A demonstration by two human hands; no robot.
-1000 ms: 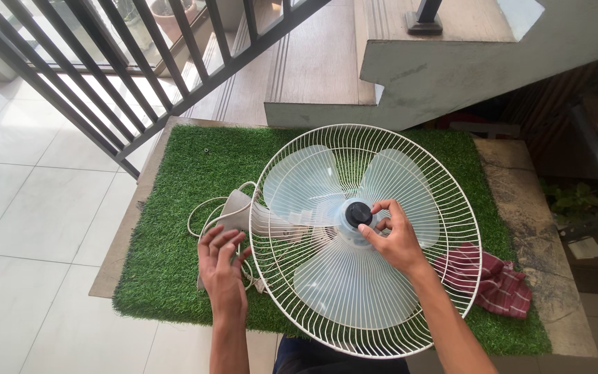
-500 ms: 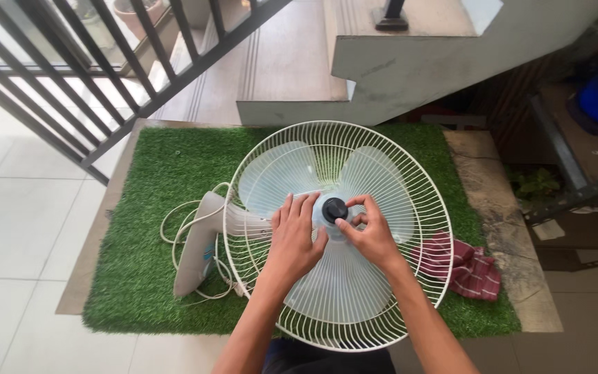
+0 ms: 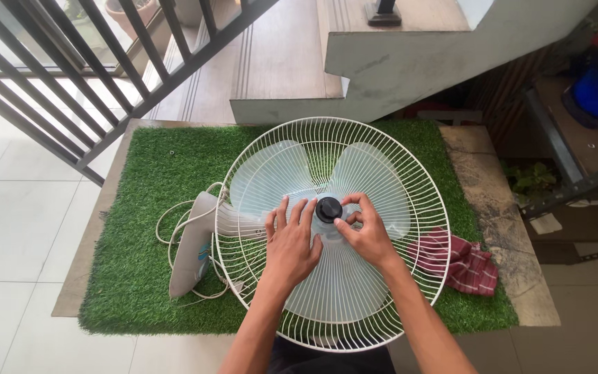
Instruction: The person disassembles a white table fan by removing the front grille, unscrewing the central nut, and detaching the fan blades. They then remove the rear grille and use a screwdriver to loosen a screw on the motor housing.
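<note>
**Both hands brought onto the fan hub**

Whereas a second ago the left hand (image 3: 291,244) was placed on the cord and base beside the guard, it is now laid flat, fingers spread, on the translucent blade (image 3: 271,181) just left of the hub. The black blade cap (image 3: 328,208) is pinched between thumb and fingers of the right hand (image 3: 363,234), as it was in the earlier views. The blade is thus judged to be steadied while the cap is worked.

The fan lies face up at the middle of the green turf mat (image 3: 140,277), with the white rear guard (image 3: 410,173) under the blade. The grey base (image 3: 192,253) and coiled cord (image 3: 167,232) are found towards the mat's left edge, touching the guard. A red checked cloth (image 3: 461,263) lies near the right edge, partly under the guard rim. Nothing is seen to obstruct the cap; the cord is well apart from both hands.
</note>
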